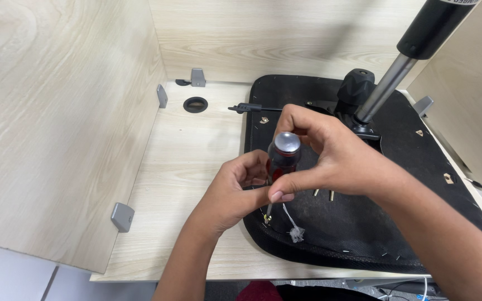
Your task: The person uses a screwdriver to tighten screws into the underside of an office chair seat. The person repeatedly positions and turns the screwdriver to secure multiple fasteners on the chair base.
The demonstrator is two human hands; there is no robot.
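A screwdriver (pixel 283 156) with a red-and-black handle and a silver cap stands upright over the front left part of an upturned black chair seat (pixel 375 223). Its thin shaft points down to a small brass fitting (pixel 266 218) near the seat's edge. My right hand (pixel 330 159) wraps around the top of the handle, thumb curled across the front. My left hand (pixel 241 189) cups the lower part of the handle and the shaft from the left. A white scrap of thread (pixel 295 231) lies on the seat just right of the tip.
The seat lies on a light wood desk (pixel 185 167) with wood side panels. A gas-lift column (pixel 397 67) and black knob (pixel 356 86) rise from the seat's centre. A black lever (pixel 246 108), a round cable hole (pixel 195 104) and grey brackets (pixel 123 216) are nearby.
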